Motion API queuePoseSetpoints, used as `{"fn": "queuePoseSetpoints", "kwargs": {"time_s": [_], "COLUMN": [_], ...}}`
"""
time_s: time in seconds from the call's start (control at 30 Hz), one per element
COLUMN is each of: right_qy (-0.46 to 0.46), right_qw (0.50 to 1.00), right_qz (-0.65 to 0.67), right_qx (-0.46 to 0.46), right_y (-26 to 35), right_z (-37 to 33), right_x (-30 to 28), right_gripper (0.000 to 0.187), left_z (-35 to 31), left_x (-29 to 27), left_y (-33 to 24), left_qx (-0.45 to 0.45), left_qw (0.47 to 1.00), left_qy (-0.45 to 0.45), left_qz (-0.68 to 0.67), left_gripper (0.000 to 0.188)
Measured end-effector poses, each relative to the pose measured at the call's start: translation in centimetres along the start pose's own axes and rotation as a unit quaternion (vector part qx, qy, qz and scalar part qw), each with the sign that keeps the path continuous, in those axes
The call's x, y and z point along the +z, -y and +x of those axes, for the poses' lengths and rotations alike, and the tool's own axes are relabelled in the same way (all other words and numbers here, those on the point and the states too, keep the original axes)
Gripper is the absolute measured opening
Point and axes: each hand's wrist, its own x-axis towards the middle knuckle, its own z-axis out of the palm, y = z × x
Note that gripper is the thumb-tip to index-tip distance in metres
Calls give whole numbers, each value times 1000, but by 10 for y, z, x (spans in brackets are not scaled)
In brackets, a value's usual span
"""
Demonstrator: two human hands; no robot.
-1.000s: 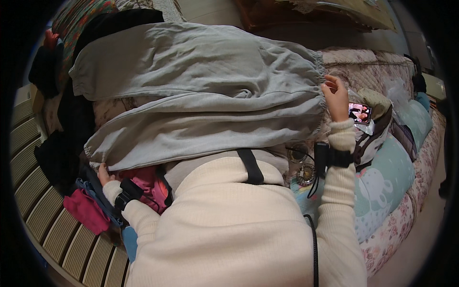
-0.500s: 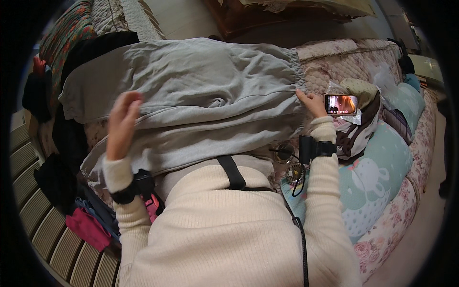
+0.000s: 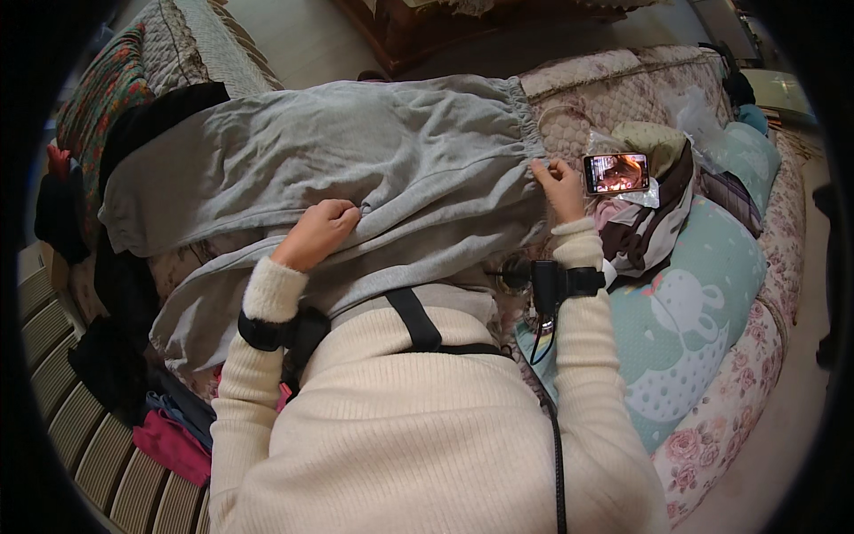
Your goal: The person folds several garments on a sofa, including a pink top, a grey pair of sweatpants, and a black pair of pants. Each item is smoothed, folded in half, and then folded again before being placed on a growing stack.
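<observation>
Grey sweatpants lie spread across the bed in front of me, their gathered waistband at the right and the two legs running left. At the crotch seam, my left hand is closed on the cloth, fingertips tucked into a fold. The fingers of my right hand pinch the near edge of the waistband. Just right of that hand, a phone with a lit screen rests on a crumpled clear plastic bag.
Right of the sweatpants are a brown and white cloth bundle and a mint pillow with a white animal print. Dark and pink clothes lie at the lower left by a slatted surface. A wooden table stands beyond the bed.
My left hand has come down from above the cloth, moved right and closed on the crotch. My right hand still holds the waistband. The view has shifted slightly.
</observation>
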Motion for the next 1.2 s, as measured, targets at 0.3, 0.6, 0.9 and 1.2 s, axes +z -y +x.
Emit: {"fn": "queuePoseSetpoints", "kwargs": {"time_s": [0.3, 0.6, 0.9, 1.2], "right_qy": [-183, 102, 188, 177], "right_qw": [980, 970, 926, 910], "right_qz": [-69, 206, 274, 373], "right_qx": [-39, 79, 180, -45], "right_y": [-20, 9, 49, 155], "right_z": [10, -1, -8, -28], "right_x": [2, -22, -37, -27], "right_gripper": [33, 32, 25, 31], "left_z": [-12, -9, -20, -72], "left_x": [15, 23, 9, -112], "left_y": [-7, 2, -28, -51], "left_qx": [-37, -27, -118, 132], "left_qw": [975, 764, 874, 866], "left_qy": [-45, 64, 25, -146], "left_qz": [-216, -641, -470, -460], "left_gripper": [38, 32, 25, 17]}}
